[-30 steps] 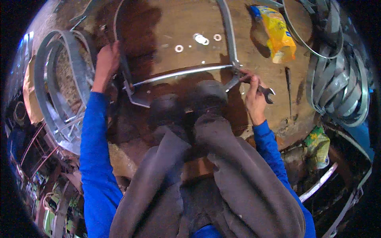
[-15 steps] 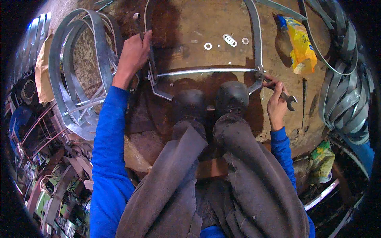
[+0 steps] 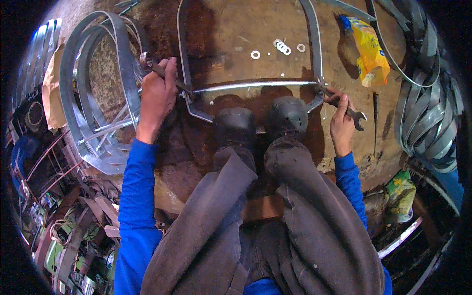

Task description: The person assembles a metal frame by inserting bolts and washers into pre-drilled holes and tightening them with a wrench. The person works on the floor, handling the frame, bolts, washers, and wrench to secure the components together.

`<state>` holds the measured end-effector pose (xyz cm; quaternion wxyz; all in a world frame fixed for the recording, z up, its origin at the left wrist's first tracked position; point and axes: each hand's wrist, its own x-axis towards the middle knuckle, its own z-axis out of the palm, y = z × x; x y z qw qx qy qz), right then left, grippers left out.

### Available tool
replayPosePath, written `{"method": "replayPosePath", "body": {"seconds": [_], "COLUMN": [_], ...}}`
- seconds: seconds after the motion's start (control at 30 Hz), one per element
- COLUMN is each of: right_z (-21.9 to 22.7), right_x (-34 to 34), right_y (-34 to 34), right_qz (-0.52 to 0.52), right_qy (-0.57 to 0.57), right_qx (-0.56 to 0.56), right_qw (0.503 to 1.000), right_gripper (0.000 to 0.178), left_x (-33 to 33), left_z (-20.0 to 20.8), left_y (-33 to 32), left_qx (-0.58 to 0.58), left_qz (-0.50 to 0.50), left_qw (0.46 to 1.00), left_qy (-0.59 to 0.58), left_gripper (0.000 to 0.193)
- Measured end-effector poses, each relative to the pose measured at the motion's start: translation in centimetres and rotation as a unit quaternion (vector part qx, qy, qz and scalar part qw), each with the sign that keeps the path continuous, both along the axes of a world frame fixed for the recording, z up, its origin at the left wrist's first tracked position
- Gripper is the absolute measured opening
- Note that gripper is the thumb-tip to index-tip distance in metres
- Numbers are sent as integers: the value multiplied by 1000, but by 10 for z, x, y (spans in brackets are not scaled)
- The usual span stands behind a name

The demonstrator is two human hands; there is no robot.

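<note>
A bent metal strap frame [image 3: 318, 44] with a straight cross rod [image 3: 255, 85] lies on the board between my hands. My left hand [image 3: 158, 101] is closed round a wrench [image 3: 158, 69]. Its ring end sticks out up and left, and its other end reaches the rod's left end at the strap. A second wrench [image 3: 355, 115] sits in my closed right hand [image 3: 342, 123], its open jaw pointing down and right. The inner end of that wrench meets the rod's right end. My shoes [image 3: 286, 118] rest against the frame's near part.
Several washers [image 3: 282, 46] lie inside the frame. To the right are a yellow packet [image 3: 369, 51], a thin dark rod [image 3: 376, 123] and a heap of metal straps [image 3: 427, 118]. More bent straps [image 3: 118, 44] stand at left, beside brown paper [image 3: 53, 91]. Scrap metal fills the lower left.
My left hand has swung its wrench down and to the left, away from the strap's upper side. My right hand and its wrench have barely moved.
</note>
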<state>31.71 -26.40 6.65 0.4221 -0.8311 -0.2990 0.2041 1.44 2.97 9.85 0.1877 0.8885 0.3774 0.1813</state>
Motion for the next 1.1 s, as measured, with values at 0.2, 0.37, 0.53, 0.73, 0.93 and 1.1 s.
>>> {"method": "replayPosePath", "body": {"seconds": [0.2, 0.37, 0.53, 0.73, 0.93, 1.1], "right_z": [1, -1, 3, 0, -1, -8], "right_x": [-2, -1, 0, -2, -1, 1], "right_y": [-3, -2, 2, 3, 0, -4], "right_qz": [4, 2, 5, -9, -2, -20], "right_qy": [3, -11, 7, 4, -6, -4], "right_qx": [17, 4, 18, 39, 19, 17], "right_qw": [1000, 1000, 1000, 999, 1000, 1000], "right_gripper": [44, 44, 43, 43, 44, 45], "left_x": [-18, -54, -88, -105, -82, -81], "left_z": [13, 8, -38, -52, -46, -37], "left_y": [-45, -99, -142, -167, -160, -162], "left_qx": [-119, -80, -33, -50, -12, -26], "left_qz": [80, 79, 65, 8, 32, 23], "left_qw": [984, 989, 990, 991, 989, 977], "left_qy": [-101, -99, -122, -126, -144, -209], "left_gripper": [35, 39, 26, 12, 12, 28]}}
